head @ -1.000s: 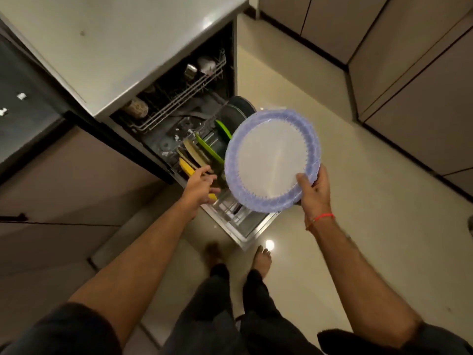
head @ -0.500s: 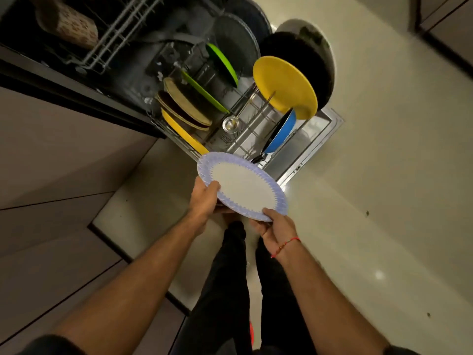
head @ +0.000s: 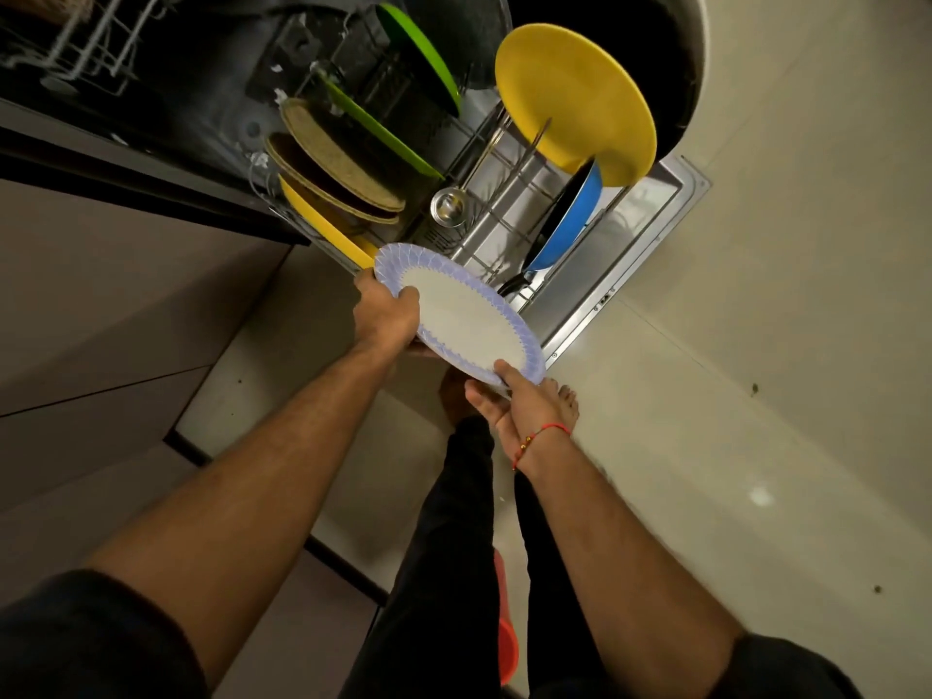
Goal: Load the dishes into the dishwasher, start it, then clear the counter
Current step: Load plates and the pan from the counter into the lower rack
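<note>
At the front edge of the rack [head: 509, 214], my left hand [head: 386, 315] and right hand [head: 524, 401] grip the plate [head: 464, 320], which I judge next needs tipping upright into a free slot.

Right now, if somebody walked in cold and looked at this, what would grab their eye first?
Most likely the white plate with the blue patterned rim, held at centre by both hands: the left hand on its left edge, the right hand on its near edge. Beyond it the lower rack of the open dishwasher holds a big yellow plate upright at the top and a blue pan just under it.
</note>
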Available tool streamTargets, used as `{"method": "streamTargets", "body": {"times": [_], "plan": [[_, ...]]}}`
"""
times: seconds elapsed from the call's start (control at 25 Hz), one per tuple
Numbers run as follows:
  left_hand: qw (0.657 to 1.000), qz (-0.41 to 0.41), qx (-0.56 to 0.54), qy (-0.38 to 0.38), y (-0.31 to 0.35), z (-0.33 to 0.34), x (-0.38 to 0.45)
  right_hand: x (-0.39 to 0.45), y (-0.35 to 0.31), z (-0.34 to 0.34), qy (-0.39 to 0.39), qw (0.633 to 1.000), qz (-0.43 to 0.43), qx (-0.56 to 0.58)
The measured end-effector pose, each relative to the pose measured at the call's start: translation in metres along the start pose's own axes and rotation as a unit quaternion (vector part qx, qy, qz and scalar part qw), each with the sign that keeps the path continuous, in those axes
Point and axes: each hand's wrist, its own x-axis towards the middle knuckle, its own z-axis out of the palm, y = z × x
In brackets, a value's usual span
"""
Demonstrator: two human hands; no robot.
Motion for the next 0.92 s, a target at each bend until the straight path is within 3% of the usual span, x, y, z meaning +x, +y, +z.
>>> {"method": "streamTargets", "body": {"times": [0.32, 0.92], "plan": [[0.999, 0.012, -0.036, 0.006, 0.005, -0.004, 0.018, 0.026, -0.005, 0.024, -0.053, 0.998, 0.014, -0.036], [0.995, 0.039, -0.095, 0.012, 0.006, -0.008, 0.007, 0.036, -0.005, 0.046, -0.073, 0.997, 0.026, 0.011]]}}
